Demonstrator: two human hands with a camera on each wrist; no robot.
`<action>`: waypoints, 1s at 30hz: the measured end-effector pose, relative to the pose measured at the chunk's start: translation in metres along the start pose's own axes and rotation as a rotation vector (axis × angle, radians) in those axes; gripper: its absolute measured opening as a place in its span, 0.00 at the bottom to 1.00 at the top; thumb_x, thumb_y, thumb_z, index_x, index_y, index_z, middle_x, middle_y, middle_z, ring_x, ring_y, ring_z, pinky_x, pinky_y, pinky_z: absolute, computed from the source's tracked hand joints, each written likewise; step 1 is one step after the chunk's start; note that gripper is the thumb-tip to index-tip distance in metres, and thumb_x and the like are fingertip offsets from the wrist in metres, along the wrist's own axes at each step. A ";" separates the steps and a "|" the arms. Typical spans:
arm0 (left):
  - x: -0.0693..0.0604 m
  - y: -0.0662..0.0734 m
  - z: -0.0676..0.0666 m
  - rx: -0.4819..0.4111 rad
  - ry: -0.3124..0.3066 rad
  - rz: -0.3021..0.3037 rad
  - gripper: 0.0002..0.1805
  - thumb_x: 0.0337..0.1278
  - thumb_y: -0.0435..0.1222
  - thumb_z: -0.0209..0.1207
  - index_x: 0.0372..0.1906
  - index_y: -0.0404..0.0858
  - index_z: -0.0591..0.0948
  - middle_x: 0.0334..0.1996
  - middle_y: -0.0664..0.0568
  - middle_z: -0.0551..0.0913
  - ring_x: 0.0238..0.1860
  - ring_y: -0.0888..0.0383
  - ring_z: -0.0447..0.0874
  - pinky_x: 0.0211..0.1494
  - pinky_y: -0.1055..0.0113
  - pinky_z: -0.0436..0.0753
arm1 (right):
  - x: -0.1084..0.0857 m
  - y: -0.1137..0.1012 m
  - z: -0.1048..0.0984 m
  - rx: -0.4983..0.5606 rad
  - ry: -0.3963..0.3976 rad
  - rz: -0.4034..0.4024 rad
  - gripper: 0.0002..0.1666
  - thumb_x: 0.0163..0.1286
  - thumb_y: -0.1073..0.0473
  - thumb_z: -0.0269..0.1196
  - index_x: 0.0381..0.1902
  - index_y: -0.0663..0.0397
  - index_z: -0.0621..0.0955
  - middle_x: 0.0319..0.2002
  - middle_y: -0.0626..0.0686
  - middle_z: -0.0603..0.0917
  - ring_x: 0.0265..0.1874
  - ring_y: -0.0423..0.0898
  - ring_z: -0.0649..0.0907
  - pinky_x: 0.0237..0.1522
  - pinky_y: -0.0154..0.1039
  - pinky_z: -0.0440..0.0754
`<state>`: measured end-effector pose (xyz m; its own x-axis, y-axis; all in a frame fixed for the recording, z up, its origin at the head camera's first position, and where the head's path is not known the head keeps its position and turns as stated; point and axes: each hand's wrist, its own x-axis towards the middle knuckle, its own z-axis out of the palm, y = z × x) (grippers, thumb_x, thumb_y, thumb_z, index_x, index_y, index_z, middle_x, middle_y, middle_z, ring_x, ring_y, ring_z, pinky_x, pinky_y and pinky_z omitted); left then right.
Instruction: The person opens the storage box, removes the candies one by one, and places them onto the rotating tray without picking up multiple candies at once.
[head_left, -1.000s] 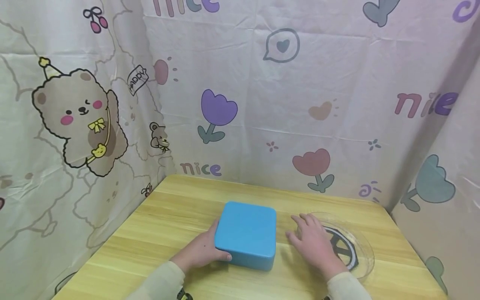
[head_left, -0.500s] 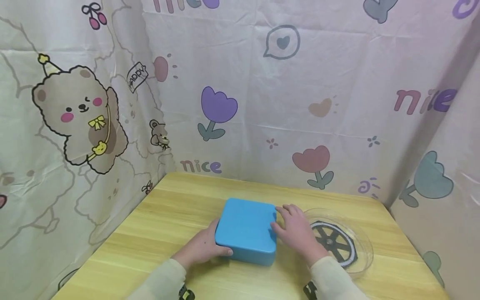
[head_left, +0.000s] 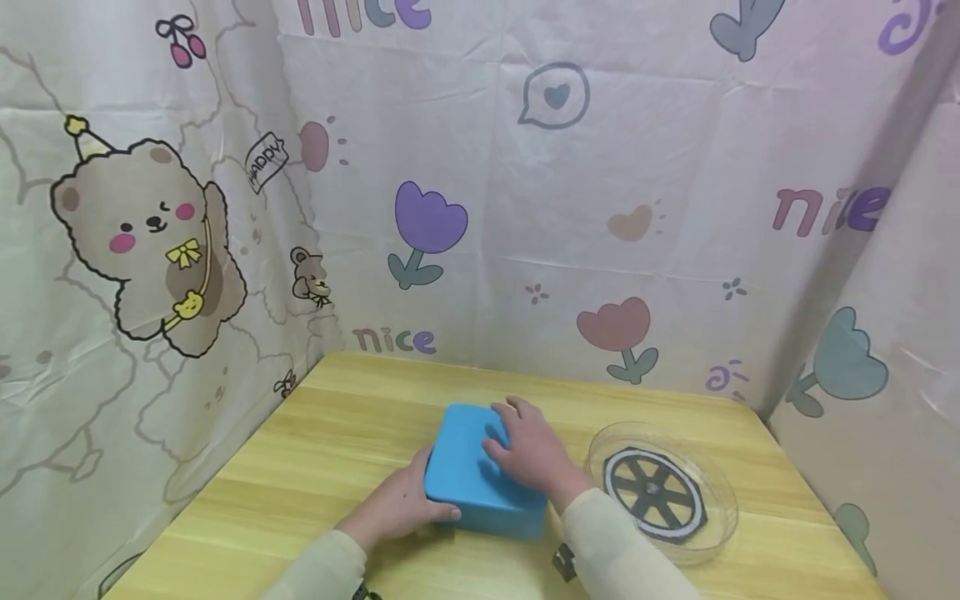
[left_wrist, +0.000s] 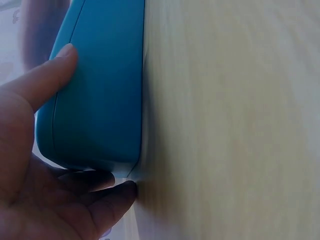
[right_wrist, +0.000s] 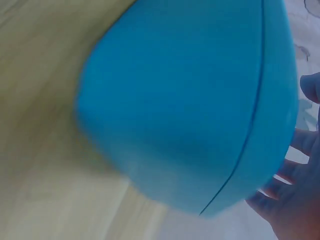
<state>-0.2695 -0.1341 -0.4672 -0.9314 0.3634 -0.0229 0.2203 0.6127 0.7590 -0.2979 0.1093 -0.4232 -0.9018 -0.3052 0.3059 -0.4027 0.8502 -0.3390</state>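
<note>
A blue square box (head_left: pixel 468 454) with rounded corners lies flat on the wooden table; in the left wrist view a thin seam runs along its side (left_wrist: pixel 102 95). My left hand (head_left: pixel 397 504) holds its near left corner, the thumb on the front face and the fingers along the left side. Over the right part of the top is my right hand (head_left: pixel 534 450), fingers spread and loosely bent, holding nothing. In the right wrist view that hand (right_wrist: pixel 300 185) shows beyond the top face; I cannot tell whether it touches.
To the right on the table (head_left: pixel 360 433) stands a round clear plastic container (head_left: pixel 727 487). A black spoked wheel with a white ring (head_left: pixel 651 493) shows in it. Printed curtains (head_left: pixel 517 183) hang behind and at both sides of the table.
My right hand has moved left from above the clear container, past the box's right edge, to over its top. The left hand keeps its hold, and the box stays in place.
</note>
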 end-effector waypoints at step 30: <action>0.000 -0.004 0.002 -0.014 -0.014 0.037 0.66 0.44 0.57 0.76 0.79 0.33 0.51 0.65 0.37 0.74 0.60 0.41 0.77 0.61 0.37 0.73 | 0.067 -0.042 0.012 -0.238 -0.358 0.061 0.37 0.72 0.37 0.57 0.72 0.49 0.73 0.64 0.54 0.79 0.63 0.55 0.75 0.62 0.53 0.74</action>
<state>-0.2699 -0.1350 -0.4711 -0.9185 0.3953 -0.0031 0.2506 0.5884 0.7688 -0.3434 0.0483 -0.3995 -0.9370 -0.3456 -0.0506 -0.3379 0.9336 -0.1193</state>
